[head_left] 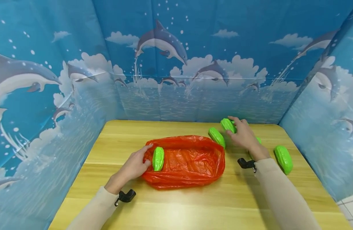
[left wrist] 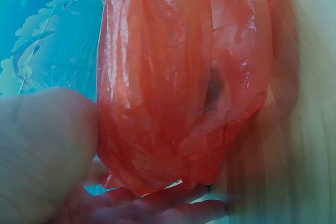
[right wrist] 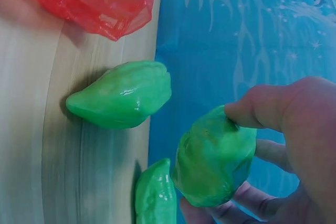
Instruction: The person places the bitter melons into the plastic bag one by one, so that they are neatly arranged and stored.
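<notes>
A red plastic bag (head_left: 182, 183) lies with its mouth spread wide on the table, one bright green ridged gourd (head_left: 158, 158) inside at its left end. My left hand (head_left: 135, 163) holds the bag's left rim; in the left wrist view its fingers (left wrist: 184, 211) show along the bag's edge. Near the table's back edge, my right hand (head_left: 245, 135) grips another green gourd (right wrist: 212, 158) between thumb and fingers. A gourd (head_left: 216, 136) lies between that hand and the bag. Another gourd (head_left: 258, 140) is mostly hidden beneath the right hand.
One more green gourd (head_left: 283, 159) lies on the right side of the wooden table (head_left: 176, 210). A blue dolphin-print curtain (head_left: 176, 95) stands along the back and both sides. A black wrist camera (head_left: 245, 163) juts from each sleeve.
</notes>
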The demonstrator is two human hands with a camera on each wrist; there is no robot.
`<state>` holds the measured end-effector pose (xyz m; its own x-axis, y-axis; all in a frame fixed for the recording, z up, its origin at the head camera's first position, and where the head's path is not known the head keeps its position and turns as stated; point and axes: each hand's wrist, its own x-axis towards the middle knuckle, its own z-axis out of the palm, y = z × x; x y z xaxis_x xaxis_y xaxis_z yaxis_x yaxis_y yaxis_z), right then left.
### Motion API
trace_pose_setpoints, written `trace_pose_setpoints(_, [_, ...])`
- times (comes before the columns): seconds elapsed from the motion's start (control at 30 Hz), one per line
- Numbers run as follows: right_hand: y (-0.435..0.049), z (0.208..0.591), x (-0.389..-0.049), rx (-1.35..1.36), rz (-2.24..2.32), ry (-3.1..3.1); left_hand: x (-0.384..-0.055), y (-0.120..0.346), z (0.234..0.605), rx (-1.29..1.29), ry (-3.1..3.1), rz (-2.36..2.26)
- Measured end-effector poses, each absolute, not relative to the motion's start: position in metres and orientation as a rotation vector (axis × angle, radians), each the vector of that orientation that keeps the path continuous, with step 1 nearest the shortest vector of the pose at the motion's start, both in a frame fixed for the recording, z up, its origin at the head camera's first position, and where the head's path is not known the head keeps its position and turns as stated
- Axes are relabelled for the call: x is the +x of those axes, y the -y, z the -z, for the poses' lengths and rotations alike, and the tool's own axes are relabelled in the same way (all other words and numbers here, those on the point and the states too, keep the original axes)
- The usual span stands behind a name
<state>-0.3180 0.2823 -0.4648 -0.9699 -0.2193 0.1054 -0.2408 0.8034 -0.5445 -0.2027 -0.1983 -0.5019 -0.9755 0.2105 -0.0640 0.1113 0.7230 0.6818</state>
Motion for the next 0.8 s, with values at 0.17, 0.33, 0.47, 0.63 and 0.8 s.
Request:
trace_pose_setpoints(0.17, [-0.283, 0.458, -0.309, 0.407, -0.845, 2.96, -0.203, 0.198, 0.502, 0.235, -2.788, -1.099])
trace_pose_setpoints(0.33, [-0.279, 0.454, -0.299, 0.424, -0.825, 2.969, -0.201, 0.197, 0.502, 0.245, -2.792, -1.081])
trace_pose_setpoints(0.47, [-0.27, 0.45, -0.293, 0.449, -0.839, 2.983, -0.2, 0.197, 0.502, 0.242, -2.815, -1.079])
trace_pose_setpoints(0.63, [-0.262, 0.445, -0.288, 0.501, -0.816, 2.978, -0.2, 0.196, 0.501, 0.244, -2.827, -1.098])
trace_pose_setpoints(0.8, [-0.257, 0.442, -0.285, 0.527, -0.807, 2.972, -0.199, 0.195, 0.504, 0.219, -2.814, -1.101])
